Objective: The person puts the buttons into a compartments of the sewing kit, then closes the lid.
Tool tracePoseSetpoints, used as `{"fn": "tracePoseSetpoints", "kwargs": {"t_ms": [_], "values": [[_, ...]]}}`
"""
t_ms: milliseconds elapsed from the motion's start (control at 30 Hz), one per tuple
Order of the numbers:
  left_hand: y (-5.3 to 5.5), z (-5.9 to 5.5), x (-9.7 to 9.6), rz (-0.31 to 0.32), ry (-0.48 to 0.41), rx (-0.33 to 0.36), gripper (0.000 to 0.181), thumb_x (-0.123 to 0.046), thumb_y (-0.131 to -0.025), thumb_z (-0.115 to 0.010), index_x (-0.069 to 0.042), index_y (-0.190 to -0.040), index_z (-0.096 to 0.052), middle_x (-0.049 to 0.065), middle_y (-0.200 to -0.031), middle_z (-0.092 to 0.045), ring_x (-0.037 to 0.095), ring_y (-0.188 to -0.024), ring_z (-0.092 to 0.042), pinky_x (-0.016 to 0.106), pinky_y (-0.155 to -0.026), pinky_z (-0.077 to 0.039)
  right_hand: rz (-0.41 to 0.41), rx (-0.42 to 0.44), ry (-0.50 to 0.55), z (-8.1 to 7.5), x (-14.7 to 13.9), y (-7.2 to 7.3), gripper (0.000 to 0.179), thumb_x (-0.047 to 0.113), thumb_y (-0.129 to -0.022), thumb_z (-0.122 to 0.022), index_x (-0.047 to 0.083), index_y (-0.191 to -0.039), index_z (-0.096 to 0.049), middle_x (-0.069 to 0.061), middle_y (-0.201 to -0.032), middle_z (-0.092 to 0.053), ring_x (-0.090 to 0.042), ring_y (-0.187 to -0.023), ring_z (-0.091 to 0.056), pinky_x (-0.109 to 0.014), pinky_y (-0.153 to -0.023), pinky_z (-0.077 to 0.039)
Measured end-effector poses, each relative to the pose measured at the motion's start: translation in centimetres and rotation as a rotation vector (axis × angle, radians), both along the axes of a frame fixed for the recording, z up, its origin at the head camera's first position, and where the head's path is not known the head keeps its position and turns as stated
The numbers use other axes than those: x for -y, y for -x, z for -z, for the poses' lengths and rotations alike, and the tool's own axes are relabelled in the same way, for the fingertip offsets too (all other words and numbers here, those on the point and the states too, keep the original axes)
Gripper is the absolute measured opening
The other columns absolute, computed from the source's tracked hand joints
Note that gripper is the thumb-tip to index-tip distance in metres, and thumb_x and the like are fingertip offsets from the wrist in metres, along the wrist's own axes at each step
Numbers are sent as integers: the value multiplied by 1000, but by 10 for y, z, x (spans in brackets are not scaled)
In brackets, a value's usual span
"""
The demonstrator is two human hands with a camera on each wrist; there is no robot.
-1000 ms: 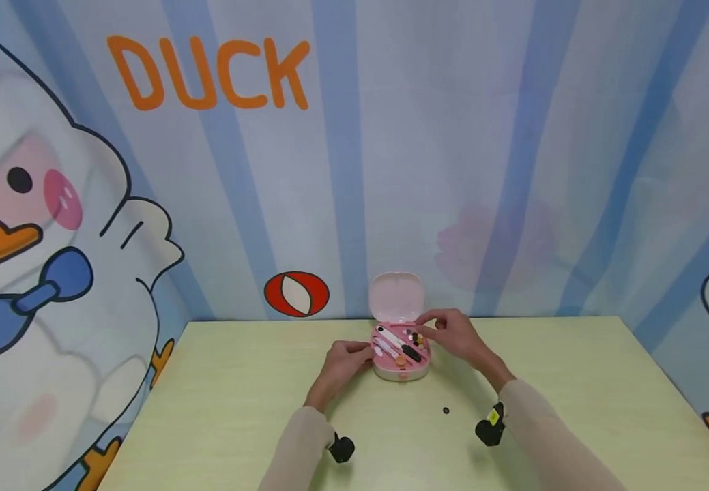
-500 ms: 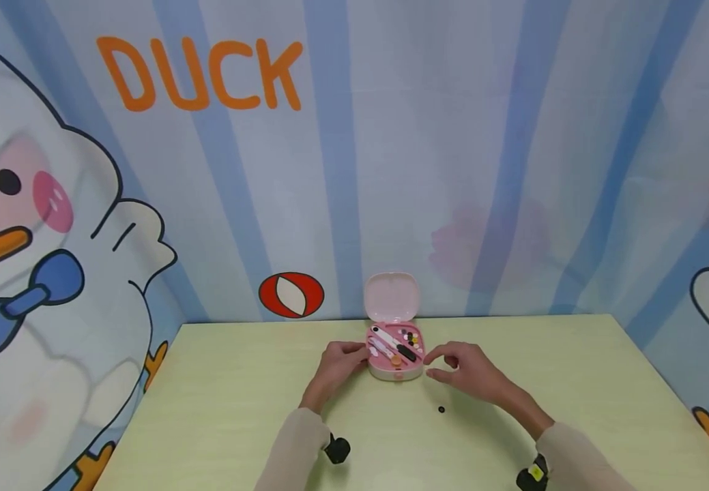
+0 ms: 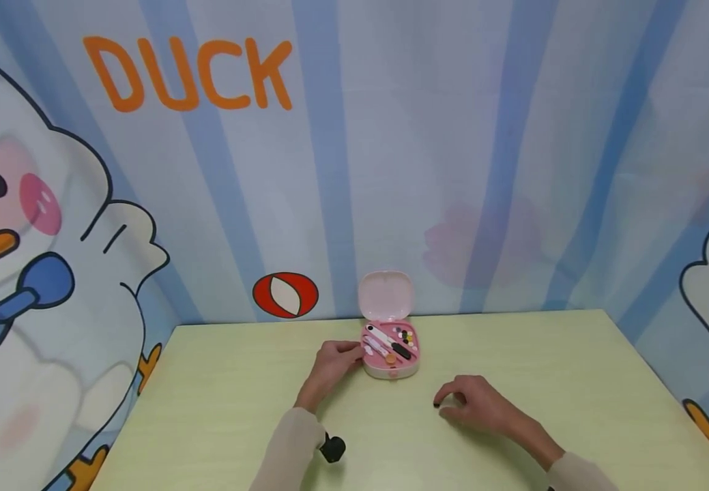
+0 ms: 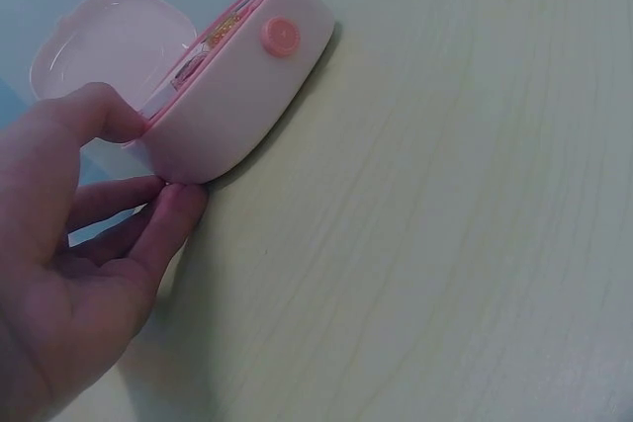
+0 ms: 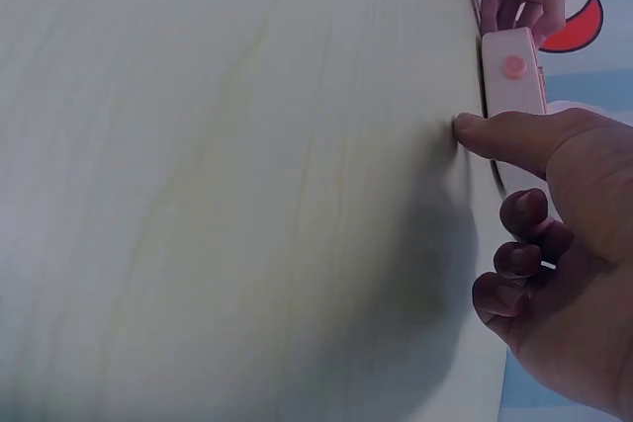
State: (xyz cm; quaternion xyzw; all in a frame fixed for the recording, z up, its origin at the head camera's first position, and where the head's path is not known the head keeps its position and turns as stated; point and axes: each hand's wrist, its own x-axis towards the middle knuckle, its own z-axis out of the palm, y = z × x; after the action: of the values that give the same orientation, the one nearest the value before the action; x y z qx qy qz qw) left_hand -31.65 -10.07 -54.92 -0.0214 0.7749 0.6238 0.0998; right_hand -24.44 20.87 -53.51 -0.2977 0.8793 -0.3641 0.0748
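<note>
A small pink-and-white sewing kit box (image 3: 391,373) stands near the back of the table, its pale pink lid (image 3: 385,295) raised. Inside lie a white-and-black tool (image 3: 389,341) and several small coloured buttons (image 3: 406,335). My left hand (image 3: 331,365) holds the box's left side; in the left wrist view one digit (image 4: 117,121) is on the rim and other fingertips touch low on the wall. Out in front and to the right, my right hand (image 3: 480,404) has its index fingertip at a small black button (image 3: 436,406) on the table. The right wrist view does not show that button clearly.
The pale wood-look table (image 3: 231,402) meets a blue-striped backdrop (image 3: 391,136) right behind the box. A black wrist camera (image 3: 332,449) hangs from the left sleeve (image 3: 286,450).
My right hand has come away from the box's right side, toward me and down to the black button on the table. The left hand stays on the box. The head view has shifted slightly.
</note>
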Motion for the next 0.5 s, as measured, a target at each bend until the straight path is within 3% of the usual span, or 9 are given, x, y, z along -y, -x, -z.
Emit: {"fn": "tracePoseSetpoints", "kwargs": {"t_ms": [500], "values": [[-2,-2,2,-5,-16,6,43,-24,-99,-71,5,-131,-68,16,-125,-70,24,-107,-69,36,-95,-59,59,-42,-18,3,11,1,7,10,-89,-80,14,-94,-81,11,-75,-58,-3,-68,-43,-23,-60,-37]]}}
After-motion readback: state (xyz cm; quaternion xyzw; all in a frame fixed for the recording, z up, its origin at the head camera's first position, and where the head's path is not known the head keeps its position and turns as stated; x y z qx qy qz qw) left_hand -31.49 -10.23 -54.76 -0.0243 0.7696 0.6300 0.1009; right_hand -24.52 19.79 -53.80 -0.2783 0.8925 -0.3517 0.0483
